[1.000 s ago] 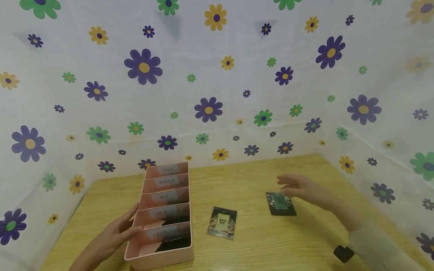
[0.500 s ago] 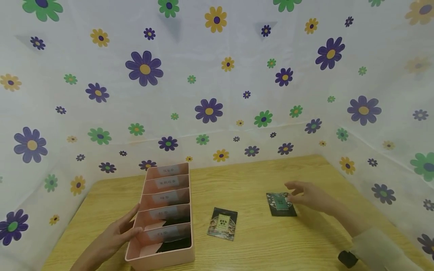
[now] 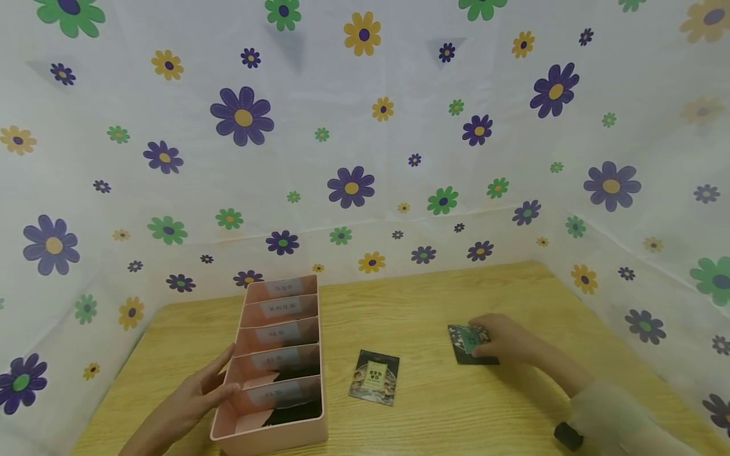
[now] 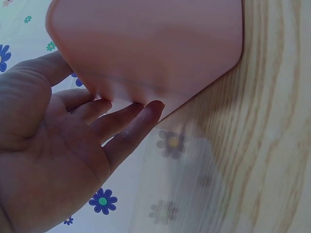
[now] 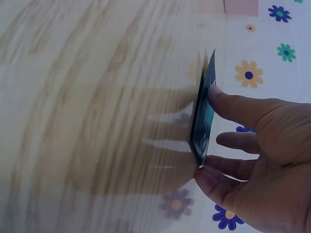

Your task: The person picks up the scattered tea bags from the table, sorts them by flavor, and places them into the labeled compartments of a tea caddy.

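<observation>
In the head view my left hand holds the left wall of a pink divided box, its thumb at the rim. The left wrist view shows its fingertips against the outside of that pink box. My right hand is over a dark green tea sachet lying on the table and covers its right part. Seen from the right wrist, thumb and fingers touch opposite edges of this tea sachet. A second tea sachet, dark with a yellow label, lies between box and right hand.
The box has several compartments with labelled dividers; dark sachets lie in the nearest two. Flower-printed white cloth encloses the wooden table at the back and sides. A black object sits by the right sleeve.
My right hand first drew back to the right, then came down and left onto the green tea sachet and took its edges. The left hand and the box stay in place.
</observation>
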Action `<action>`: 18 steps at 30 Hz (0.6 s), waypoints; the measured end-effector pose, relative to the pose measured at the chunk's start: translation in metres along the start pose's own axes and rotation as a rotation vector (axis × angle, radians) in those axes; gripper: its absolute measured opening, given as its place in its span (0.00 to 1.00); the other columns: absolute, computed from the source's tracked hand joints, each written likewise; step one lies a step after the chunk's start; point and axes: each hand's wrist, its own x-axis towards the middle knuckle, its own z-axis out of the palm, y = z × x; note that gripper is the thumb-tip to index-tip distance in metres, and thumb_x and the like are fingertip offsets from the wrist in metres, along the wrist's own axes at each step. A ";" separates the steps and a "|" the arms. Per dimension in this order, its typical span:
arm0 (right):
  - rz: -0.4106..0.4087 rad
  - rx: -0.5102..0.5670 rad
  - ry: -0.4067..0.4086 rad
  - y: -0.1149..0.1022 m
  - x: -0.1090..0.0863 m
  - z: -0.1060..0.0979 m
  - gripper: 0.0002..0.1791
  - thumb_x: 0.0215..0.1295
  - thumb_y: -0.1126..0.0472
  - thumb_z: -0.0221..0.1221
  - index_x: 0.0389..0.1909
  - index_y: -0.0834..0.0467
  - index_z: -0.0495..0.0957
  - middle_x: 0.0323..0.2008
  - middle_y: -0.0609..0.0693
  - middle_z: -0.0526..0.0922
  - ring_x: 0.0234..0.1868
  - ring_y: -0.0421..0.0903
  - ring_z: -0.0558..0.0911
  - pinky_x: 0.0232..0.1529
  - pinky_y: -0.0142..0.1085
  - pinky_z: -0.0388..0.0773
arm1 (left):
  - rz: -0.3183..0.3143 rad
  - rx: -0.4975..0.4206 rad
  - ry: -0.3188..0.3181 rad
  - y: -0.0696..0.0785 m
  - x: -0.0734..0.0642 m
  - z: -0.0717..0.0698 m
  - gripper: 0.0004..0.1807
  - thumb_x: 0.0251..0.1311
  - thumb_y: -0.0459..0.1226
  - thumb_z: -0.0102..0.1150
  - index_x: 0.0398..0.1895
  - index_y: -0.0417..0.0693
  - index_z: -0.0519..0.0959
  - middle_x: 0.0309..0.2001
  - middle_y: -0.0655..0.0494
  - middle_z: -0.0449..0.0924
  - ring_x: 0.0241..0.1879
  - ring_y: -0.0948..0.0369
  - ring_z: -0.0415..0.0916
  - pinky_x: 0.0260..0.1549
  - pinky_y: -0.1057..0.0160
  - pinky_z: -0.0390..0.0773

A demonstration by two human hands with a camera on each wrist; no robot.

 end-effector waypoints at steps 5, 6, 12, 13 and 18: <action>-0.025 -0.060 -0.008 -0.003 0.009 0.002 0.35 0.53 0.58 0.79 0.57 0.73 0.79 0.51 0.66 0.82 0.49 0.59 0.80 0.49 0.53 0.79 | 0.010 0.009 0.000 0.000 -0.001 0.000 0.42 0.80 0.43 0.51 0.84 0.43 0.39 0.81 0.31 0.39 0.75 0.30 0.53 0.63 0.45 0.75; -0.024 -0.060 -0.017 -0.003 0.010 0.002 0.36 0.53 0.58 0.79 0.58 0.73 0.78 0.50 0.66 0.81 0.47 0.58 0.79 0.48 0.51 0.79 | 0.015 0.010 -0.001 -0.001 -0.001 0.000 0.42 0.80 0.43 0.51 0.84 0.43 0.39 0.80 0.31 0.39 0.74 0.30 0.53 0.63 0.45 0.75; 0.001 -0.020 -0.067 -0.001 0.020 -0.001 0.37 0.51 0.57 0.80 0.58 0.73 0.77 0.43 0.59 0.77 0.39 0.49 0.73 0.39 0.42 0.75 | 0.010 0.010 0.004 -0.002 -0.001 -0.001 0.42 0.80 0.43 0.51 0.84 0.43 0.40 0.80 0.31 0.40 0.74 0.31 0.54 0.62 0.45 0.76; 0.003 -0.011 -0.063 -0.001 0.021 -0.001 0.36 0.51 0.58 0.80 0.57 0.72 0.78 0.42 0.58 0.77 0.38 0.48 0.72 0.39 0.41 0.74 | 0.007 0.011 0.006 -0.002 -0.001 -0.001 0.42 0.80 0.43 0.51 0.84 0.43 0.40 0.80 0.31 0.40 0.74 0.30 0.53 0.62 0.44 0.75; 0.010 0.041 -0.044 0.002 0.026 -0.001 0.30 0.50 0.59 0.80 0.52 0.66 0.80 0.40 0.54 0.76 0.38 0.47 0.73 0.40 0.41 0.76 | 0.007 0.012 0.008 -0.002 0.000 -0.001 0.42 0.80 0.43 0.52 0.84 0.43 0.40 0.80 0.31 0.40 0.75 0.30 0.53 0.63 0.43 0.75</action>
